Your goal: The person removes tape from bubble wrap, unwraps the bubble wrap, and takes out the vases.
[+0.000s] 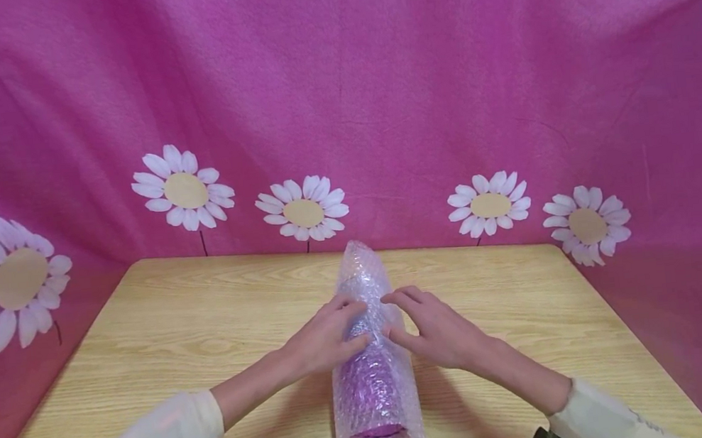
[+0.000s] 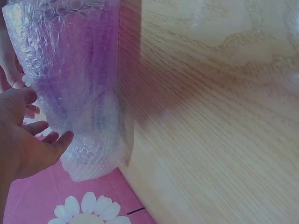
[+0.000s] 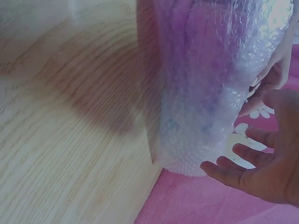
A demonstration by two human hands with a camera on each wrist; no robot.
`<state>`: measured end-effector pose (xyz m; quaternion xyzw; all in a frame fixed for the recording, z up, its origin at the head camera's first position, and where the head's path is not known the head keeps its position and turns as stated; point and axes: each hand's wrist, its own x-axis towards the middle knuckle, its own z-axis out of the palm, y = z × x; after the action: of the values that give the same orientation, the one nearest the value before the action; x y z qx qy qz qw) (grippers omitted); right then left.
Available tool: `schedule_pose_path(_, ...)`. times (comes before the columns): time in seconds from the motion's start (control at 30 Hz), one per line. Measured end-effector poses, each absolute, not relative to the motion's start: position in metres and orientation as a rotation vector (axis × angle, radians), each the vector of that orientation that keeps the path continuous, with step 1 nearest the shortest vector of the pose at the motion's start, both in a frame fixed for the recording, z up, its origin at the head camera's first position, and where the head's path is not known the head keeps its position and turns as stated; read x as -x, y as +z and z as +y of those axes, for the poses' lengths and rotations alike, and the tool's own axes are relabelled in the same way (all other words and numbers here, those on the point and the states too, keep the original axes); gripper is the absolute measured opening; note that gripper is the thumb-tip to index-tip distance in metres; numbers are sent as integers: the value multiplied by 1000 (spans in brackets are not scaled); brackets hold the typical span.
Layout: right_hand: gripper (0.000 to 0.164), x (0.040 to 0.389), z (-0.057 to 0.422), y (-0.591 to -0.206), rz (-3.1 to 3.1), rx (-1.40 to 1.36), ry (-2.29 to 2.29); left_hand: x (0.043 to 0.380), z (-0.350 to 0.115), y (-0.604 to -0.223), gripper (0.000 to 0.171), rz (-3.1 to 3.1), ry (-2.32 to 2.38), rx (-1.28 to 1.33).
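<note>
Closest to me, the wide end of a bubble-wrapped bundle [image 1: 369, 388] lies along the middle of the counter [image 1: 219, 311], a purple object [image 1: 380, 431] showing inside; I expect it light, its skin soft and a bit slippery. Midway along, the left hand [image 1: 325, 339] and right hand [image 1: 436, 328] flank it, loose-fingered and grasping nothing, and I'd cup both sides there gently. Farther off, the narrower, probably floppier tip reaches the back edge, before pink flowered cloth [image 1: 376, 88].
</note>
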<state>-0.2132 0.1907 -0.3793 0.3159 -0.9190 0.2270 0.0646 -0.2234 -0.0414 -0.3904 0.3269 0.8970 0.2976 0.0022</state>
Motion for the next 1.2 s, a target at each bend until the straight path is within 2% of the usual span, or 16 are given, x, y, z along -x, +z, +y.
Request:
schedule_pose_path(0.43,46,199,184,-378,-2842,-1000,711,224,-40,-392,51,2785,922,-997)
schedule_pose_path(0.73,53,189,180,-375,-2913,-1014,650,224,-40,-391,48,2777,926,-1022)
schedule_pose_path(1.2,47,182,181,-372,-2955,-1081,581,222,-38,-393,48,2787,911,-1014)
